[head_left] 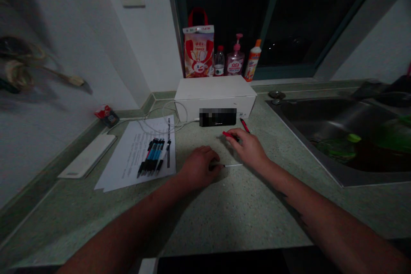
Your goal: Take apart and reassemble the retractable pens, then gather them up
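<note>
while adjacent, left hand (199,167) on white tube (233,165), right hand (247,149) on red pen (229,135)

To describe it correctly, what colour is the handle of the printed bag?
The handle is red; head view.

A home kitchen, speckled green countertop (237,209), stainless steel sink (334,137), dish soap bottles (235,61) by the window (289,13)

Left hand (199,167) hides one end of thin white rod (233,165). Black patch (217,117) on white box (215,98) pixelated. Print on paper sheet (135,154) too small to read. Green stuff (385,137) in steel sink (308,150) blurred, cut off by right edge.
</note>
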A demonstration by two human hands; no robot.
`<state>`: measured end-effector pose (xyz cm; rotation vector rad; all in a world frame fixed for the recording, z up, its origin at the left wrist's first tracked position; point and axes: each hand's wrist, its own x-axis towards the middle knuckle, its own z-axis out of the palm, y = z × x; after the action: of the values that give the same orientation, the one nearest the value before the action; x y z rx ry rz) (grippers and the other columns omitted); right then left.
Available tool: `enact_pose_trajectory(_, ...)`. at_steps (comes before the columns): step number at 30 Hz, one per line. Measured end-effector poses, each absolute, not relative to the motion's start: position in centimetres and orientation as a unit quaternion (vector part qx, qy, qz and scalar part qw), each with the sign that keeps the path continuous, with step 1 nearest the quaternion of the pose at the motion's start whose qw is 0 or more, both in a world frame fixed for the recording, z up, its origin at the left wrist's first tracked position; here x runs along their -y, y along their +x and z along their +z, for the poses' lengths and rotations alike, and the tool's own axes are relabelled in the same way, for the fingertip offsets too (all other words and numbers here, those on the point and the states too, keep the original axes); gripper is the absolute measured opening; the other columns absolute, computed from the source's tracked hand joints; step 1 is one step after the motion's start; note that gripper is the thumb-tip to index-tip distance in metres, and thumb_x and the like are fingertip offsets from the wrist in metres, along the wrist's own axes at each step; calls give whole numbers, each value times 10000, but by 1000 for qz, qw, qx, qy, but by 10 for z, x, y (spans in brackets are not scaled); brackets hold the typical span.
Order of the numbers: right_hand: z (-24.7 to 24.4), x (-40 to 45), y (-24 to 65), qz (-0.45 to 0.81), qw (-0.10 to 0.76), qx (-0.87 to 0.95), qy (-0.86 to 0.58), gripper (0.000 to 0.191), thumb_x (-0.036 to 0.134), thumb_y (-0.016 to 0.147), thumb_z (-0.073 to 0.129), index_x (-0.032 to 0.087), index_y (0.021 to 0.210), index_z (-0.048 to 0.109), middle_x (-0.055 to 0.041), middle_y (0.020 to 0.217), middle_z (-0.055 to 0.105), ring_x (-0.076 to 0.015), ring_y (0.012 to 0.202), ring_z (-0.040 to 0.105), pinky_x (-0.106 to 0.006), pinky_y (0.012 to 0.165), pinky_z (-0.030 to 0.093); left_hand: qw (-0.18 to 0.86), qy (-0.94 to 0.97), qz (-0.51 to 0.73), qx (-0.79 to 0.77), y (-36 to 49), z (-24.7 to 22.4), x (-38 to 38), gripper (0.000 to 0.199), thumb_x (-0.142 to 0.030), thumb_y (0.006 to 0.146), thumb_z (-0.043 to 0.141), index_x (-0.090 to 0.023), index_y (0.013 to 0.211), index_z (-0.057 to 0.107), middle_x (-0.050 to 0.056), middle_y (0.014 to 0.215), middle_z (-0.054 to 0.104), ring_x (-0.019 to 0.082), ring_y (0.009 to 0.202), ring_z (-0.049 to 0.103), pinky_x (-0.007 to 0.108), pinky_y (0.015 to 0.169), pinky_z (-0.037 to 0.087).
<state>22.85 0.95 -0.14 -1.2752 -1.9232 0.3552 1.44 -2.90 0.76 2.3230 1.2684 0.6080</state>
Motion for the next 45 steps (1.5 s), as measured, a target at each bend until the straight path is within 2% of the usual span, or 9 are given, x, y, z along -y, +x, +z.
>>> enact_pose_trajectory(5,11,-4,226,3,337,845,-416,193,257,1020,560,231,1070,745,-89,1070,736,-261,1045,648,-450,999,483,457,636,359,-507,15,9,20,348,-386,936,602,-162,1196,659,81,985,748,194,806,676,319,698,541)
enact_pose_trajectory(10,16,-2,222,-76,276,885,-368,272,180,1026,517,299,1087,754,-54,1148,709,-249,1143,601,-530,1180,328,594,556,367,-452,12,6,14,372,-434,945,594,-146,1128,739,132,1069,762,155,701,648,281,588,499)
enact_pose_trajectory(13,16,-3,220,-79,274,887,-362,271,180,1026,517,286,1098,756,-67,1169,714,-254,1154,606,-529,1173,341,604,539,378,-450,10,0,12,300,-402,901,661,-144,1009,771,122,1017,768,141,677,625,269,582,489)
enact_pose_trajectory(18,12,-2,218,5,278,856,-435,278,251,1030,527,247,1220,729,-102,1132,756,-281,1052,675,-463,976,498,542,555,375,-508,7,-6,6,273,-399,908,655,-155,955,768,97,935,781,152,662,628,275,583,503)
enact_pose_trajectory(21,7,-3,218,53,284,804,-519,323,304,1037,511,233,1305,676,-103,1139,770,-277,963,717,-419,860,533,436,615,357,-551,4,-4,3,187,-316,912,655,-186,990,763,75,955,791,192,778,693,312,701,549)
enact_pose_trajectory(24,0,-7,218,83,275,784,-550,300,302,1041,504,205,1260,685,-99,1121,773,-270,956,721,-388,823,534,272,726,307,-552,2,-4,0,133,-214,901,654,-213,941,781,69,967,781,238,935,703,369,866,542)
enact_pose_trajectory(27,-8,-14,218,84,262,805,-526,242,289,1036,534,204,1149,732,-96,1101,762,-266,1016,698,-384,861,529,179,790,244,-533,3,-7,-3,170,-171,906,632,-203,960,790,88,971,757,263,971,678,396,887,526)
enact_pose_trajectory(33,-15,-19,220,53,229,839,-490,178,270,985,639,199,1100,756,-111,1073,735,-267,1035,660,-400,910,516,149,805,225,-529,4,-11,-5,190,-184,909,622,-226,1002,782,76,998,737,246,983,644,393,903,514)
enact_pose_trajectory(45,-11,-21,212,54,209,846,-488,158,220,983,638,186,1055,775,-111,1030,724,-263,1016,648,-398,917,504,127,811,218,-527,10,-11,-8,174,-220,929,612,-209,900,784,89,924,705,273,939,639,393,836,502)
